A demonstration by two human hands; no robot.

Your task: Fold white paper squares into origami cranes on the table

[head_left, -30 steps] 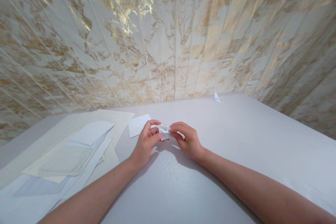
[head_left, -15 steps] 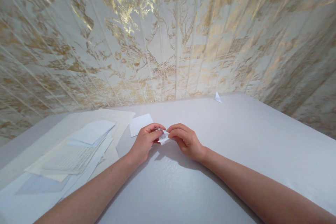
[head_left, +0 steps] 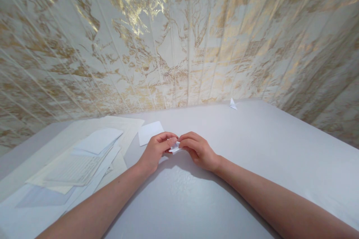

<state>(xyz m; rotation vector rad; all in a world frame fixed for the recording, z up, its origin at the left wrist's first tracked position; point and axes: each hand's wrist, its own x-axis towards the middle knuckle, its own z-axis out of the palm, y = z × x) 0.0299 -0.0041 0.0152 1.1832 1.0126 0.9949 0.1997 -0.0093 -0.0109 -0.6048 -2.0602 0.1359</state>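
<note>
A small folded piece of white paper is held between my two hands, a little above the table. My left hand is closed on its left side, thumb on top. From the right, the bent fingers of my right hand pinch its other edge. Most of the paper is hidden behind the fingers, so its full shape cannot be made out. Just behind my left hand lies a flat white sheet on the table.
Loose papers and a written notebook page are piled at the left on larger cream sheets. A small folded paper shape stands near the back edge of the white table. Behind it hangs a gold-patterned curtain.
My left thumb has moved slightly right over the folded paper, and the fingers of both hands are closer together. Less of the paper shows now. Everything else stays in place.
</note>
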